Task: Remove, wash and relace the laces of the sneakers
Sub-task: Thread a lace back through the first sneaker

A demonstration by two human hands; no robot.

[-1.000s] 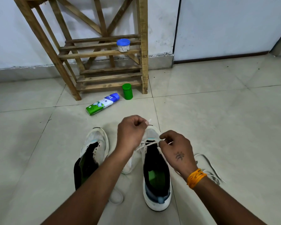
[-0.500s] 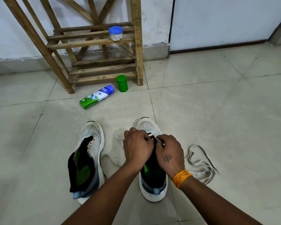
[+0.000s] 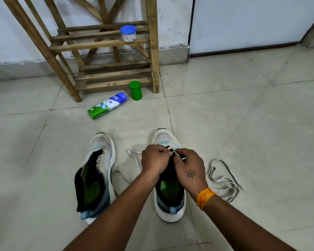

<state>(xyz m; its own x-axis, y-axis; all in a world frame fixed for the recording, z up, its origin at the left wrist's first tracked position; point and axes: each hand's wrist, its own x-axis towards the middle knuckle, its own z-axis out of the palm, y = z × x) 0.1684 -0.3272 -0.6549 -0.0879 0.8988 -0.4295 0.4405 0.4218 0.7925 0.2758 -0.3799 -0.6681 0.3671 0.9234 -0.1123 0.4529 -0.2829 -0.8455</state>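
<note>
Two white sneakers with black tongues and green insoles stand on the tiled floor. The left sneaker [image 3: 100,171] has no lace. Over the front eyelets of the right sneaker [image 3: 168,196] my left hand [image 3: 155,161] and my right hand [image 3: 188,169] meet, and each pinches a strand of the white lace [image 3: 132,160]. That lace trails off to the left between the shoes. A second loose white lace [image 3: 223,180] lies in a heap on the floor right of the right sneaker.
A wooden rack [image 3: 105,51] stands against the far wall with a blue-lidded jar [image 3: 128,33] on a slat. A green container [image 3: 135,90] and a lying green-and-white bottle [image 3: 107,105] sit on the floor before it.
My hands came down from a raised pull on the lace to the front eyelets of the right sneaker, closing together. The view shifted a little.
</note>
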